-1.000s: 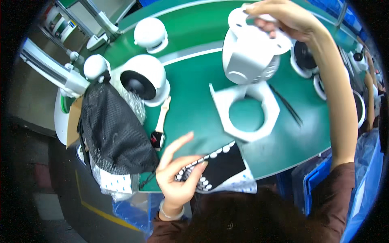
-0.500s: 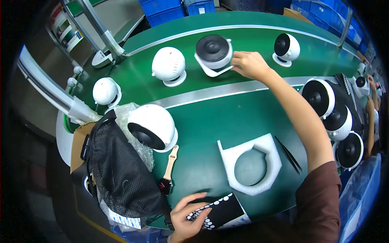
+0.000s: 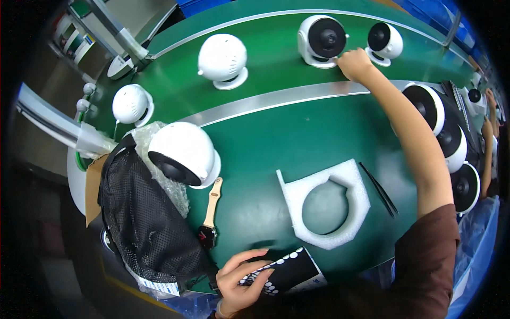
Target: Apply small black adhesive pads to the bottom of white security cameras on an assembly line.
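My right hand [image 3: 354, 65] reaches far across to a ball-shaped white fan [image 3: 325, 38] with a black round front. Its fingers close at the edge of the fan's stand, and the fan is upright on the green belt. Close to me, my left hand [image 3: 241, 280] pinches a black sheet with white dots [image 3: 293, 270] between thumb and fingers. A white foam ring [image 3: 295, 213] with a straight tab lies between my hands, and black tweezers [image 3: 379, 190] rest just right of it.
More white fans stand on the belt [image 3: 276, 69], and several [image 3: 425, 109] crowd the right side. A fan [image 3: 183, 151], a watch [image 3: 211, 212] and a black mesh bag [image 3: 143, 212] lie at the left. A metal rail [image 3: 255, 106] borders the belt. Another person's hand [image 3: 491, 98] shows far right.
The fan at my right hand has moved right and come down from a tilted hold to upright on the belt. My left hand still holds the dotted sheet. The view has shifted slightly.
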Demonstrator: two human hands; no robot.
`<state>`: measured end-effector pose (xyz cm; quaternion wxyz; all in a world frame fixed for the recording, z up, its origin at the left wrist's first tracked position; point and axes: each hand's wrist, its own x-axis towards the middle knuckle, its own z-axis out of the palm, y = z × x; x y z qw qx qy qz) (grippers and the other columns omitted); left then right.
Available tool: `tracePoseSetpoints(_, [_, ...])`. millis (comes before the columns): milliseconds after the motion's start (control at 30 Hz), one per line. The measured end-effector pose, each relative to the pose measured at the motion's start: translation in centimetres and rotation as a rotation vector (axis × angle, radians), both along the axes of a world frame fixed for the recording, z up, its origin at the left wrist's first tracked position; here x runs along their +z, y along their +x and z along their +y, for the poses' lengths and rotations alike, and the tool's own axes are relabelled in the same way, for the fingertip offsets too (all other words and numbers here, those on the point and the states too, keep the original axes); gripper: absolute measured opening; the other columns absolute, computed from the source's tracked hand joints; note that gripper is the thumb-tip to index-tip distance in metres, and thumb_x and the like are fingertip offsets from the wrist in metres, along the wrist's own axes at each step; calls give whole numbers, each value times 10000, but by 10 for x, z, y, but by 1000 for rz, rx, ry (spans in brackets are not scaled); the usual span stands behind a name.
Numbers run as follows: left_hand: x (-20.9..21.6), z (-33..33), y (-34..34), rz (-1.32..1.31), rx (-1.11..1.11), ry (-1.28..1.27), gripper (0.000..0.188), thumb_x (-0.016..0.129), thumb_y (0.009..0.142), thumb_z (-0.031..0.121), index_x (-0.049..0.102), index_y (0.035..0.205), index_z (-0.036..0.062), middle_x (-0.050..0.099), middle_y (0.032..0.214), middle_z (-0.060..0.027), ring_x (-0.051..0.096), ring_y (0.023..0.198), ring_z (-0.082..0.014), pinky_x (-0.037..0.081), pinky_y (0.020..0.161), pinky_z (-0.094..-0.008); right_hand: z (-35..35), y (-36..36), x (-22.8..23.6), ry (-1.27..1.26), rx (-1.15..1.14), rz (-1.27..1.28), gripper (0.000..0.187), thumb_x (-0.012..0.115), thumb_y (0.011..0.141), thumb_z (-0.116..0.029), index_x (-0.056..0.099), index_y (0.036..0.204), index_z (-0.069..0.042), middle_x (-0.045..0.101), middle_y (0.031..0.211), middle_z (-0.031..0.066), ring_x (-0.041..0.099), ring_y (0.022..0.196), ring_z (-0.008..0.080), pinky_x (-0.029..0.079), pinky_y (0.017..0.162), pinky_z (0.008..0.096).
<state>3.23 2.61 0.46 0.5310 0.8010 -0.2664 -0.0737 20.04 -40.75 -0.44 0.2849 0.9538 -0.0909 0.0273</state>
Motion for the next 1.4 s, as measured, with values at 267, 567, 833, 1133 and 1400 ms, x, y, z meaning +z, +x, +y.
tracePoseSetpoints(267, [-7,3,-3,52,93,49,172,684,578,-23,653,748,-15,614,876,-157,613,766,-220,476,680,-272,165,74,-37,523,523,-302,220,495,775,-210,568,895,-40,545,946,140,564,883,245,487,697,369])
tracePoseSetpoints(567, [-4,6,0,87,-8,-45,162,690,614,-24,650,770,-10,616,886,-161,614,775,-219,484,683,-280,138,81,0,412,706,-742,221,646,684,-242,542,844,-130,500,780,48,559,714,245,446,603,364])
tracePoseSetpoints(833, [-6,9,-4,-100,-77,-42,157,690,624,-33,637,770,-9,631,824,-109,629,669,-181,496,608,-242,169,-81,124,1191,475,-594,363,584,758,-348,621,853,1,607,667,67,573,619,139,450,566,247])
tracePoseSetpoints(1133, [2,-6,-14,-194,-256,-123,123,687,638,-7,642,753,-1,617,672,-103,596,562,-176,443,503,-230,208,-215,74,1464,308,-583,266,637,751,-230,593,796,29,590,634,88,557,567,103,425,513,233])
tracePoseSetpoints(1400, [19,-20,-19,-210,-185,-142,114,679,637,-31,626,738,-29,610,651,-89,576,562,-138,421,514,-210,192,-214,64,1167,260,-590,303,585,764,-248,582,870,36,607,759,196,613,695,291,469,623,323])
